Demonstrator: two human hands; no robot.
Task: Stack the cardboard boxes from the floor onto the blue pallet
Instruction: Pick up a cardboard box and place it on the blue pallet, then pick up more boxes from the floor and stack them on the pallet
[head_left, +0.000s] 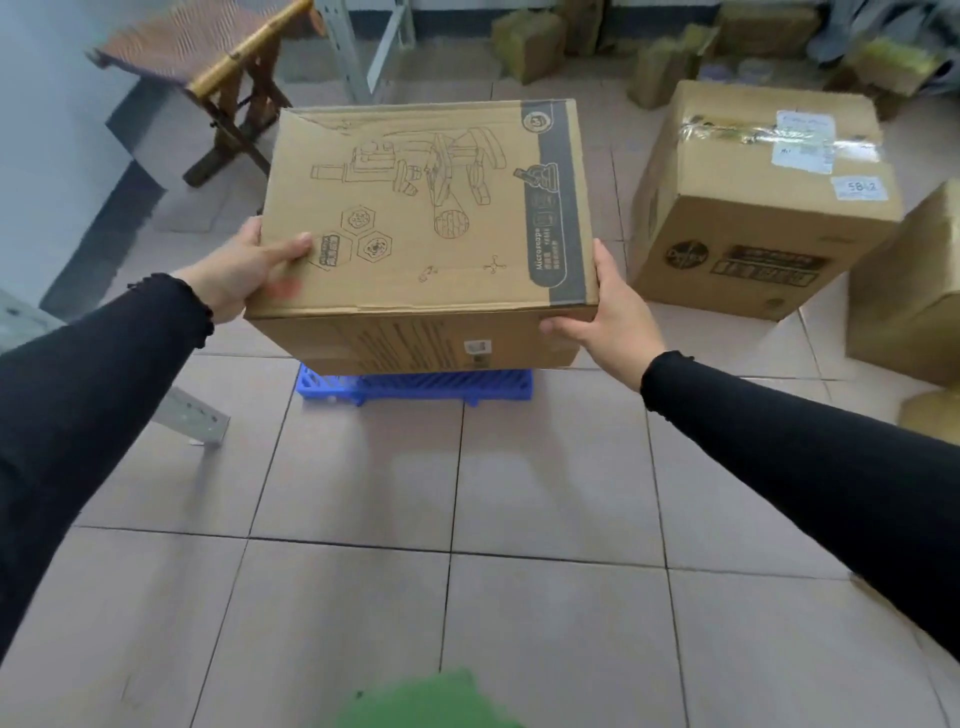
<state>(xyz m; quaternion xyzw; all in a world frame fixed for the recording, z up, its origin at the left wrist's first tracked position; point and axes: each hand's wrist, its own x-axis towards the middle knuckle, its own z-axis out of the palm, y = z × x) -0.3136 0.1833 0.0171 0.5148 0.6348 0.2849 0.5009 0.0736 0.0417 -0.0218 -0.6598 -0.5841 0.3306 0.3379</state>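
The tiled floor (545, 493) fills most of the view, pale square tiles with dark joints running under everything. Above it, between both sets of fingers, is a cardboard box (426, 208) printed with a line drawing of a microscope and a dark band along its right edge; it hides most of the blue pallet (415, 387), and only the pallet's near slatted strip shows just below the box's front face, so whether the box rests on it or hangs above it cannot be told. To the right of the right-hand fingers, well apart from them, a larger taped box (758, 197) with white labels stands on the floor, and another brown box (914, 291) sits just beyond it at the frame edge. Two black sleeves (810, 467) reach in from the bottom corners. Up and to the left of the left-hand fingers stands a wooden stool (218, 67) with a woven seat. The left hand (244, 270) clamps the box's left edge, thumb lying on the top face and fingers (252, 228) curled round the side. The right hand (613, 312) presses the right near corner, thumb along the front face, palm flat on the side, fingers hidden behind the box.
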